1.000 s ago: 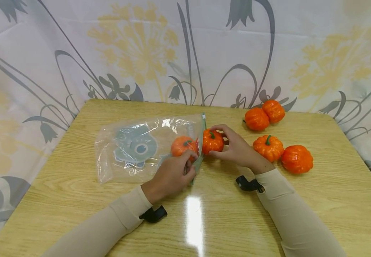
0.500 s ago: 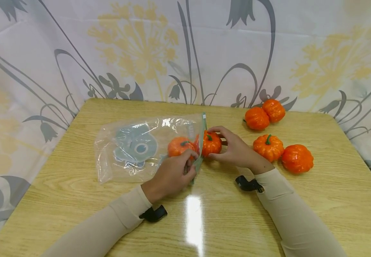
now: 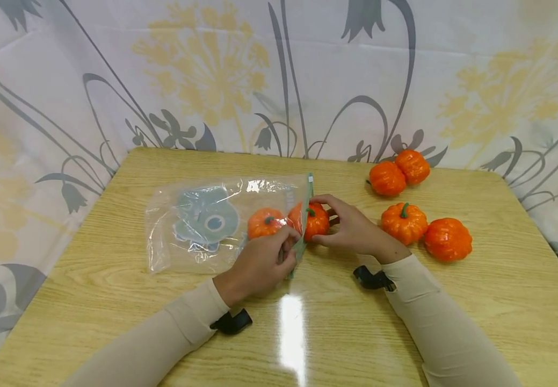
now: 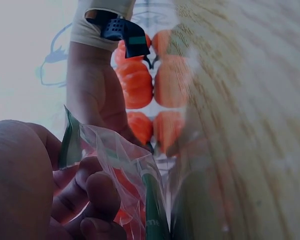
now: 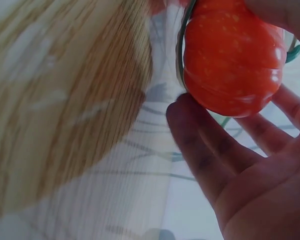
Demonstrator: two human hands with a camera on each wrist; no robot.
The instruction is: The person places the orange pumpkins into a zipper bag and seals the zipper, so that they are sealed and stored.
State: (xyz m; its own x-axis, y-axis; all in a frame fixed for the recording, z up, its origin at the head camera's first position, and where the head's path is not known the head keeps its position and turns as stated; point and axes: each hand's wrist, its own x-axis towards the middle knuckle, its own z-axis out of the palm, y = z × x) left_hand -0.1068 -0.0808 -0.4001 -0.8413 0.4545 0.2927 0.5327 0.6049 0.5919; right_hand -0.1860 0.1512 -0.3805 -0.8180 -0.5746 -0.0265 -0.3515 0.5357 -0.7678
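Note:
A clear plastic bag with a blue-green cartoon print lies on the table, its green-edged mouth facing right. My left hand pinches the near part of that edge between thumb and curled fingers. One orange toy pumpkin is inside the bag, near the opening. My right hand holds a second toy pumpkin at the mouth, its left part behind the clear film. In the right wrist view, thumb and fingers lie around this pumpkin. The left wrist view shows the green edge beside my fingers.
Right of my right hand, two toy pumpkins sit side by side. Two more pumpkins touch each other near the back edge of the wooden table. A flower-patterned cloth hangs behind the table.
My right hand has moved left, pushing its pumpkin partly into the bag mouth. The pumpkin inside has shifted left. My left hand stays on the edge.

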